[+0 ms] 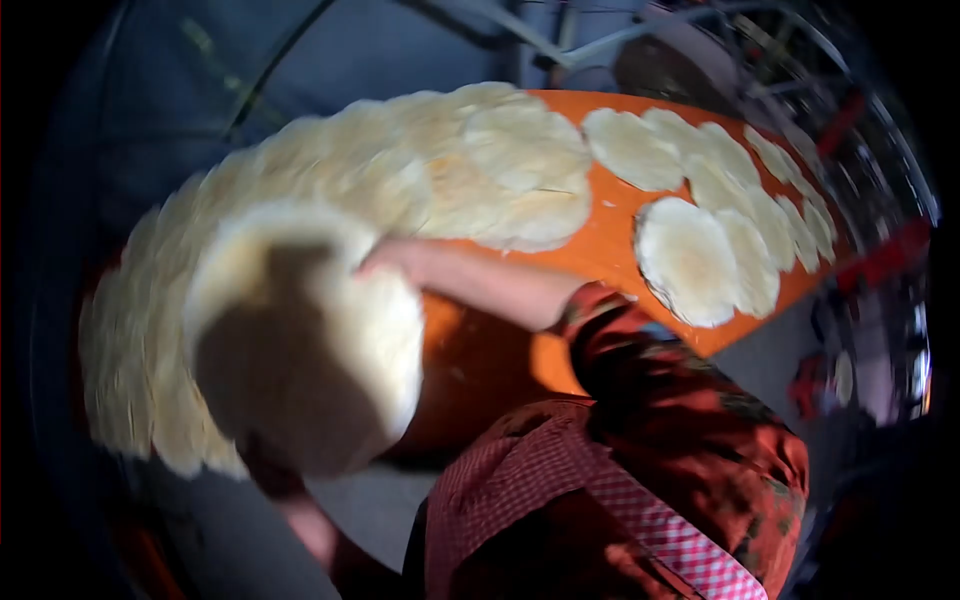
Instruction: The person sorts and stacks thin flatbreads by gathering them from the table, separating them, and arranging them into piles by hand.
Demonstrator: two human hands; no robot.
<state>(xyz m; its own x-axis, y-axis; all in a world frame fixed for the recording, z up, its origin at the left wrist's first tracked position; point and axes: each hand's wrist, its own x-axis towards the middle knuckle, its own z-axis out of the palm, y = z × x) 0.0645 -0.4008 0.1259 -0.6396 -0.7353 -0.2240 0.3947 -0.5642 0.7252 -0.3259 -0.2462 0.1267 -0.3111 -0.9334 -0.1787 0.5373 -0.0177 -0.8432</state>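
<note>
A large round flatbread (385, 350), pale and thin, is held between my two hands over the left part of the orange table (480, 350). My right hand (395, 258) grips its upper right edge, the fingertips blurred. At its lower left edge is my left hand (265, 465), dark, its fingers mostly hidden by the bread and shadow. A dark shadow falls across the flatbread's face. Behind and to the left, many overlapping flatbreads (530, 150) cover the table in a thick layer.
A second group of overlapping flatbreads (685, 255) lies at the table's right end. Metal bars (610, 40) and blurred clutter stand beyond the far edge. Dark red objects (885, 250) are at the far right. A checked pink apron (520, 470) covers my front.
</note>
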